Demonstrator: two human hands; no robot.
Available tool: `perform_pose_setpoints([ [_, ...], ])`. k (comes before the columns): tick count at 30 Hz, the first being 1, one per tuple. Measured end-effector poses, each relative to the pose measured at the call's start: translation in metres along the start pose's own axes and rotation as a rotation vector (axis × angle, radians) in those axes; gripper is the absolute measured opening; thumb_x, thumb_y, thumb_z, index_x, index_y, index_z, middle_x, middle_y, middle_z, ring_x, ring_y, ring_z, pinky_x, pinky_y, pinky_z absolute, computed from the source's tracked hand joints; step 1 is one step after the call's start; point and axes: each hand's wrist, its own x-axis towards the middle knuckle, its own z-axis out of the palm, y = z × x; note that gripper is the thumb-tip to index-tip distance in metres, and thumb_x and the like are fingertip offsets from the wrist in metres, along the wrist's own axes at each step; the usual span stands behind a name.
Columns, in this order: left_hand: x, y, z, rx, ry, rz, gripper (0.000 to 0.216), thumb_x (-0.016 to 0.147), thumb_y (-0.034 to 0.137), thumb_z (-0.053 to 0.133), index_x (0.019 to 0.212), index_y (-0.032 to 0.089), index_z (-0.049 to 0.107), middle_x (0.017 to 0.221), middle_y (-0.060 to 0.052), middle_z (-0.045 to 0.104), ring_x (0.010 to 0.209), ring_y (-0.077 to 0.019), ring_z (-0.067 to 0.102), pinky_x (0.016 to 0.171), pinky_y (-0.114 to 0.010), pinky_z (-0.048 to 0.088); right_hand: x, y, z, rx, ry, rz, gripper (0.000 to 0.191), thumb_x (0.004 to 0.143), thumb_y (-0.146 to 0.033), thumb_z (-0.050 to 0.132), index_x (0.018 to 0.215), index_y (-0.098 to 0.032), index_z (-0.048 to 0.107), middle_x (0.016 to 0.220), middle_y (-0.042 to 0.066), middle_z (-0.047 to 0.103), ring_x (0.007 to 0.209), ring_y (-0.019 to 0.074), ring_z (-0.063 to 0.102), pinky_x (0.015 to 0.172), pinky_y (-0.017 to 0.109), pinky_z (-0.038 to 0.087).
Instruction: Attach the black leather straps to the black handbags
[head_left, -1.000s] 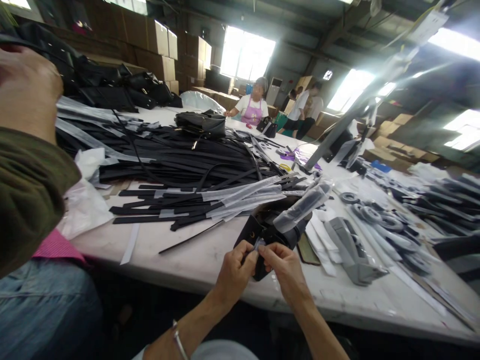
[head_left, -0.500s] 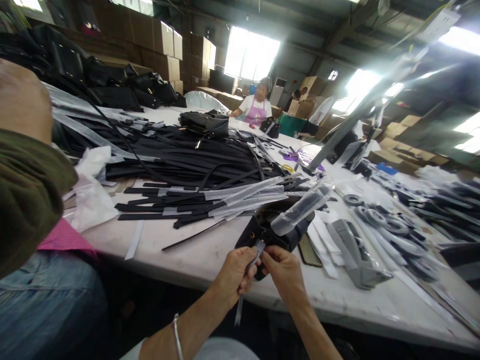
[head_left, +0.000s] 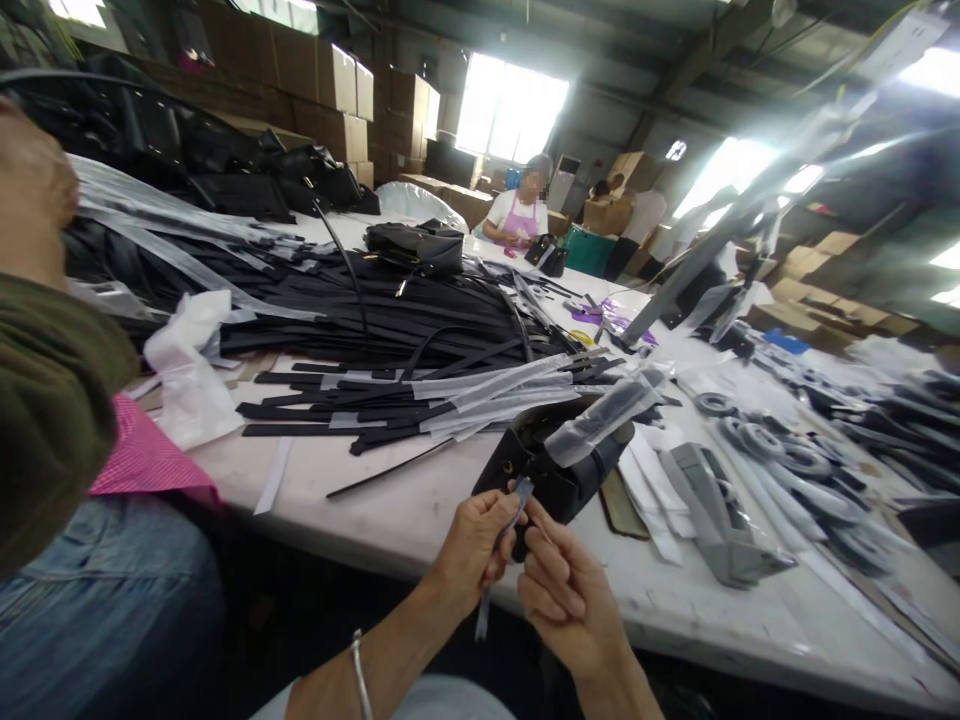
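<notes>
A black handbag (head_left: 499, 455) sits at the table's front edge, with a clear plastic sleeve (head_left: 600, 420) lying across its top. My left hand (head_left: 471, 535) is closed around a thin grey strip (head_left: 482, 618) at the bag's near side. The strip's upper end sticks out above the thumb, and its tail hangs below the fist. Close against that upper end, my right hand (head_left: 566, 585) has its thumb and forefinger pinched and its other fingers curled into the palm. What the pinch holds is too small to make out.
Black straps (head_left: 390, 310), some in plastic, are heaped behind the bag. A grey tape dispenser (head_left: 712, 520) and tape rolls (head_left: 787, 460) lie at right. A neighbour's green sleeve (head_left: 60, 400) is close on the left. Another person (head_left: 521, 215) works across the table.
My right hand has turned and dropped slightly, its fingers now curled into the palm. My left hand keeps its grip. The neighbour's arm on the left has shifted outward, and a black strap there has moved.
</notes>
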Motion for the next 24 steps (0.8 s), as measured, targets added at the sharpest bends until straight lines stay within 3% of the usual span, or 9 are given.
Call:
perform_pose_setpoints([
  [3,0.000,-0.001,0.000,0.001,-0.035,0.015,0.043,0.073,0.056,0.068,0.065,0.019,0.046,0.039,0.010,0.043,0.026,-0.0015,0.021,0.027,-0.015,0.013,0.003,0.004,0.005,0.157,-0.054,-0.024,0.023,0.081,-0.029,0.072,0.069,-0.016,0.056,0.044,-0.016,0.022,0.032,-0.0009,0.000,0.029,0.010,0.013],
  [6,-0.002,-0.001,-0.001,0.121,0.009,0.084,0.038,0.079,0.052,0.062,0.066,0.019,0.047,0.039,0.010,0.042,0.028,-0.0031,0.023,0.030,-0.017,0.014,0.004,0.002,0.005,-0.023,-0.028,0.029,0.022,0.078,-0.035,0.074,0.081,-0.016,0.062,0.043,-0.014,0.034,0.028,-0.0017,0.009,0.029,0.011,0.017],
  [9,-0.006,0.002,-0.002,0.369,0.075,0.236,0.026,0.084,0.041,0.057,0.072,0.018,0.058,0.043,0.007,0.046,0.035,-0.0063,0.034,0.038,-0.018,0.025,-0.004,-0.005,-0.002,-0.357,0.181,-0.050,0.041,0.075,-0.042,0.077,0.104,-0.016,0.064,0.049,-0.008,0.053,0.028,0.0015,0.029,0.030,0.014,0.023],
  [11,-0.010,0.004,-0.002,0.540,0.111,0.347,0.019,0.085,0.032,0.054,0.076,0.018,0.064,0.049,0.005,0.052,0.043,-0.0094,0.044,0.046,-0.020,0.033,-0.011,-0.013,-0.006,-0.528,0.342,-0.212,0.046,0.072,-0.048,0.077,0.102,-0.015,0.065,0.054,-0.004,0.058,0.032,0.0040,0.038,0.032,0.015,0.027],
  [13,-0.013,0.004,-0.003,0.668,0.145,0.438,0.016,0.085,0.026,0.053,0.080,0.020,0.067,0.058,0.002,0.059,0.051,-0.0127,0.052,0.054,-0.022,0.039,-0.016,-0.021,-0.006,-0.669,0.400,-0.319,0.046,0.073,-0.056,0.072,0.091,-0.015,0.066,0.055,-0.003,0.058,0.035,0.0060,0.043,0.034,0.017,0.031],
  [16,-0.013,0.002,-0.006,0.781,0.151,0.522,0.016,0.084,0.022,0.054,0.089,0.024,0.070,0.071,-0.002,0.068,0.060,-0.0167,0.060,0.061,-0.025,0.042,-0.014,-0.029,0.002,-0.863,0.333,-0.283,0.050,0.075,-0.065,0.063,0.078,-0.016,0.064,0.052,-0.002,0.057,0.035,0.0092,0.047,0.035,0.020,0.035],
  [19,-0.012,-0.001,-0.010,0.855,0.140,0.543,0.016,0.085,0.025,0.056,0.091,0.025,0.071,0.071,-0.004,0.069,0.060,-0.0186,0.062,0.060,-0.025,0.041,-0.005,-0.027,0.012,-0.992,0.300,-0.216,0.045,0.075,-0.062,0.063,0.072,-0.017,0.060,0.048,-0.003,0.057,0.033,0.0100,0.049,0.034,0.020,0.034],
  [24,-0.013,-0.001,-0.009,0.925,0.134,0.537,0.016,0.088,0.028,0.053,0.085,0.023,0.068,0.072,-0.005,0.069,0.063,-0.0191,0.063,0.061,-0.026,0.040,0.005,-0.014,0.009,-0.865,0.268,-0.210,0.037,0.073,-0.051,0.071,0.066,-0.018,0.055,0.047,-0.004,0.056,0.033,0.0081,0.047,0.034,0.018,0.033],
])
